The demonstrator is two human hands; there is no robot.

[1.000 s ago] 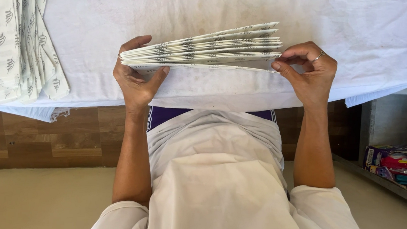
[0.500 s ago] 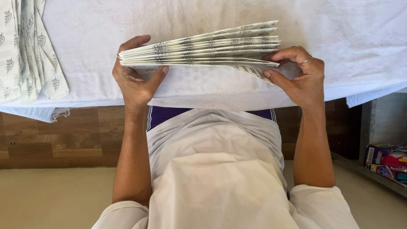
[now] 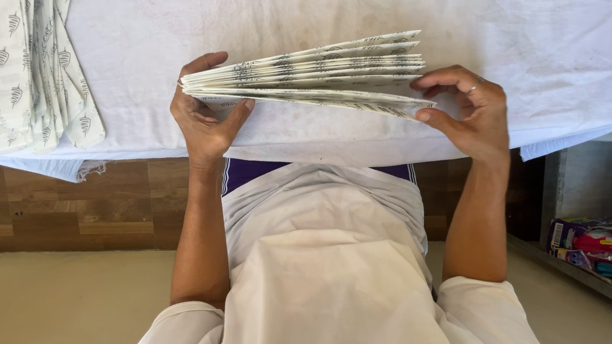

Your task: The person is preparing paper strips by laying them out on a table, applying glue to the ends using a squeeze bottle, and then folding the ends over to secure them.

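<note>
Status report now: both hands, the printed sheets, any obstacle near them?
Left hand pinches one end of the fanned stack of white printed sheets. Right hand grips the other end. Nothing in the way on the white table cloth.

Folded stack (image 3: 307, 76) on table (image 3: 552, 53) (pile (image 3: 22, 44) left).

A stack of flat white printed sheets (image 3: 314, 77) with small dark leaf motifs is held edge-on above the white-covered counter (image 3: 187, 7), pinched tight at its left end and fanning apart toward its right end.
</note>
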